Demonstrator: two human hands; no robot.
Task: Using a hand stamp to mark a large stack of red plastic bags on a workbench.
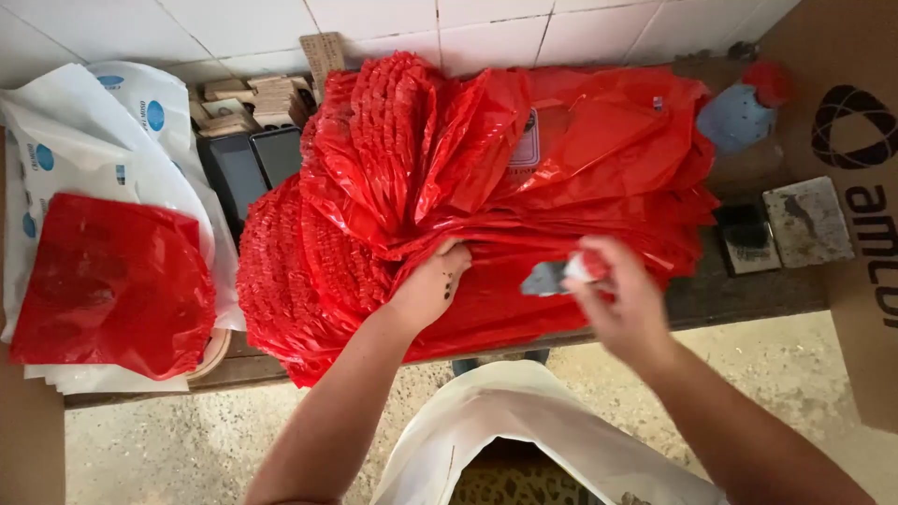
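Observation:
A thick stack of red plastic bags [486, 187] lies fanned out on a wooden bench [748, 295]. My left hand [430, 285] presses on the stack near its front, fingers tucked under a lifted layer of bags. My right hand [617, 295] hovers over the right front of the stack, blurred, pinching a small grey and white object [557, 276] between its fingertips. What that object is cannot be made out.
A second red bag pile [108, 285] rests on white printed bags [84, 131] at the left. Dark flat devices [253, 164] and wooden blocks [248, 103] sit behind. Stamp pads [781, 229] and a blue bottle [739, 112] stand right, beside a cardboard box [856, 140].

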